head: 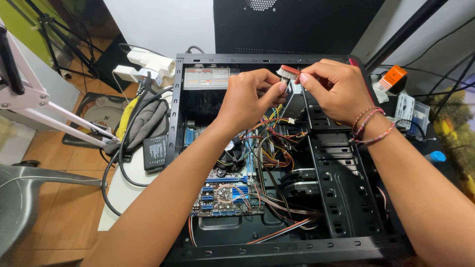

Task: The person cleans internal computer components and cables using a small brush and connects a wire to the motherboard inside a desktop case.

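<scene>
Both hands meet over the upper part of an open black case [277,247] lying on its side on a white worktop [118,198]. The left hand [247,96] is curled, its thumb and forefinger pinching the near end of a small white connector [288,73] with a red edge. The right hand [336,86] pinches the same connector from the other side, thumb and forefinger pressed together on its top, the other fingers folded. The connector is held in the air between the two hands, above the case's drive bays.

Just below the hands hangs a bundle of red, yellow and black wires [277,133]. Further below the left hand, under its forearm, lies the blue motherboard [227,193] with a round fan [232,155] beside it. Above the left hand sits the power supply [206,78] in the case's corner. Below the right hand stands the black perforated drive cage [341,188]. Threaded bracelets [368,126] circle the right wrist.

Left of the left hand, outside the case, lie a grey cloth [148,121], a black adapter [155,152] and a black cable [114,183]. Right of the right hand sits an orange box [394,76].
</scene>
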